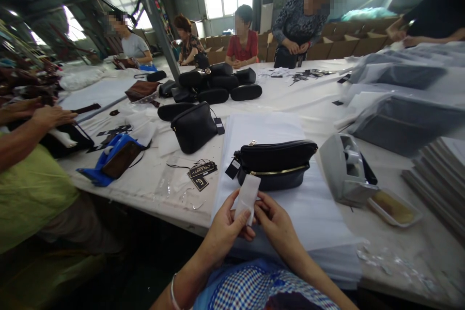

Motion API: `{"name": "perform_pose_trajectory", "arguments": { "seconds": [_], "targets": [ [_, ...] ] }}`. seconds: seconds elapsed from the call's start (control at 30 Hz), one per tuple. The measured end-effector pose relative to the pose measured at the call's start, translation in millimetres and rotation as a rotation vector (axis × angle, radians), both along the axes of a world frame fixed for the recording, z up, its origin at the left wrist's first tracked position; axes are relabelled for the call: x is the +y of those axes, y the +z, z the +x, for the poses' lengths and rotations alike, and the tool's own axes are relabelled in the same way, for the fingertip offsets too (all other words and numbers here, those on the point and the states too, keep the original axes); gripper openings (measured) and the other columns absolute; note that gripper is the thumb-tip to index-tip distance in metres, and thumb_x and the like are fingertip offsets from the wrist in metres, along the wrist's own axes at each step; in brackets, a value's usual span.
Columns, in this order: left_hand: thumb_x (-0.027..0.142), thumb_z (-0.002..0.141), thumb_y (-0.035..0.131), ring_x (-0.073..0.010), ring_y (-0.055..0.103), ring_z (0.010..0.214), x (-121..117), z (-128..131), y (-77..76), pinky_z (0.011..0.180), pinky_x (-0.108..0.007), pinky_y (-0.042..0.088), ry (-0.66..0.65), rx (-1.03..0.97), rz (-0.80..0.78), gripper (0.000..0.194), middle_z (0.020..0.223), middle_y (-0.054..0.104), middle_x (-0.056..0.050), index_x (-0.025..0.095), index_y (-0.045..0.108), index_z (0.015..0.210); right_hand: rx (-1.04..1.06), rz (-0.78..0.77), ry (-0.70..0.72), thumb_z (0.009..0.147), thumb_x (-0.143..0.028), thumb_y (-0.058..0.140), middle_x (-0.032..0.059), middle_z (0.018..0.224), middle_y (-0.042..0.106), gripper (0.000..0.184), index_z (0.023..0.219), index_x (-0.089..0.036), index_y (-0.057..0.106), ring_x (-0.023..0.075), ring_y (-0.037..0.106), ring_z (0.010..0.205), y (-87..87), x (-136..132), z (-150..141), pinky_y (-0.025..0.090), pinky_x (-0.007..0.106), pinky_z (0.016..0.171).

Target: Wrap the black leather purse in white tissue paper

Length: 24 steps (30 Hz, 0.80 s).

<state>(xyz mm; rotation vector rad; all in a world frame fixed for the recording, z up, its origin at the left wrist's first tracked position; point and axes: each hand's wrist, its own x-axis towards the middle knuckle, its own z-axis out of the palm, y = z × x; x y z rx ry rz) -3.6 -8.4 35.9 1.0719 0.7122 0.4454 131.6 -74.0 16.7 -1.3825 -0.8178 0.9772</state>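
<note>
Between my hands is a narrow strip of white, translucent wrapping material [249,193], held upright near the table edge. My left hand [229,215] pinches it with the thumb across its face. The fingers of my right hand [271,213] are closed at its right edge. Just beyond them a black handbag [278,162] with a gold zipper stands on a stack of white sheets [319,223]. A black hang tag [232,168] dangles from the bag's left end.
At right are a grey tape dispenser [347,169], a shallow dish [395,207] and grey stacked sheets [436,179]. Left lie loose hang tags [201,172], a blue tape dispenser [109,160] and another black bag [194,128]. Several co-workers surround the table, one close at left [36,189].
</note>
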Motion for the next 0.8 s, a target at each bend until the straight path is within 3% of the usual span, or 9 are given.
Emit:
{"name": "perform_pose_trajectory", "arguments": {
  "seconds": [0.23,0.33,0.47,0.63,0.73,0.8],
  "targets": [
    [0.047,0.084,0.069,-0.0114,0.062,0.052,0,-2,2.4,0.052,-0.023,0.05,-0.038,0.0,0.012,0.09,0.078,0.066,-0.002,0.019,0.019,0.152,0.051,0.005,0.079,0.077,-0.029,0.061,0.0025,0.081,0.069,0.034,0.108,-0.016,0.064,0.0157,0.059,0.064,-2.5,10,2,0.046,0.025,0.055],
    [0.047,0.085,0.068,-0.0123,0.062,0.05,1,-1,0.5,0.052,-0.024,0.051,-0.022,-0.004,0.081,0.092,0.076,0.066,-0.001,0.02,0.013,0.154,0.116,-0.004,0.054,0.083,-0.038,0.061,0.0034,0.083,0.069,0.037,0.113,-0.016,0.062,0.0166,0.06,0.065,-1.3,3,6,0.05,0.029,0.061],
    [0.046,0.086,0.066,-0.0136,0.063,0.05,-1,1,-2.3,0.052,-0.026,0.052,-0.011,0.036,0.168,0.095,0.074,0.066,0.001,0.02,0.007,0.155,0.329,0.005,-0.042,0.09,-0.052,0.057,0.0083,0.098,0.07,0.053,0.13,-0.018,0.051,0.0217,0.067,0.084,4.0,-7,4,0.054,0.034,0.075],
    [0.043,0.091,0.059,-0.0135,0.062,0.052,-5,2,-4.8,0.054,-0.024,0.051,0.007,0.127,0.317,0.084,0.065,0.063,0.005,0.021,0.011,0.155,0.271,-0.043,0.017,0.083,-0.051,0.066,0.0068,0.091,0.072,0.063,0.134,-0.02,0.044,0.0187,0.065,0.061,8.4,8,-12,0.052,0.028,0.052],
    [0.042,0.091,0.059,-0.0128,0.062,0.052,-4,0,-5.8,0.054,-0.023,0.05,0.024,0.149,0.351,0.082,0.067,0.063,0.005,0.021,0.011,0.155,0.188,-0.05,0.015,0.08,-0.044,0.07,0.0076,0.092,0.073,0.06,0.129,-0.018,0.047,0.0223,0.07,0.072,7.0,15,-14,0.057,0.031,0.062],
    [0.041,0.09,0.061,-0.012,0.061,0.052,-2,-1,-6.9,0.054,-0.023,0.049,0.012,0.125,0.341,0.086,0.07,0.063,0.005,0.021,0.009,0.156,0.129,-0.029,0.077,0.076,-0.037,0.075,0.0092,0.1,0.073,0.068,0.133,-0.018,0.045,0.0251,0.071,0.088,8.1,11,-7,0.059,0.035,0.074]
  ]
}}
